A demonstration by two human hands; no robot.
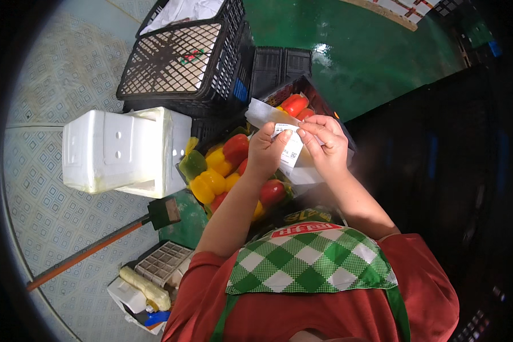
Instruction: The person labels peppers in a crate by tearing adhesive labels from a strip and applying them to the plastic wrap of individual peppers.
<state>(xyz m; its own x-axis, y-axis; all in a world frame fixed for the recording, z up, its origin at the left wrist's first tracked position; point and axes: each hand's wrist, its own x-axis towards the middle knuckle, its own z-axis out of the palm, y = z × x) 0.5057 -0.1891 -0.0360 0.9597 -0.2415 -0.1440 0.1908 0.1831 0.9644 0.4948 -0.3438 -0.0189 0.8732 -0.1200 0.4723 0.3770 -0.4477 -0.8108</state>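
Between both hands is a white printed label (289, 154), bearing writing and a square code. My left hand (266, 149) pinches its left edge between thumb and finger. At the label's upper right corner, the fingertips of my right hand (328, 143) grip it. A sheet of pale backing paper (263, 112) shows behind the hands. Below and left of them lie bagged bell peppers (209, 186) in red, yellow and green, partly hidden by my left forearm. More red peppers (294, 104) sit in a dark plastic crate (311, 89) beyond the hands.
White foam boxes (111, 149) stand at the left, beside stacked black mesh crates (166, 60). A long-handled tool (89, 252) leans across the lower left. Below it is a box holding a rolled yellowish wrap (145, 287). A large dark surface (427, 171) fills the right.
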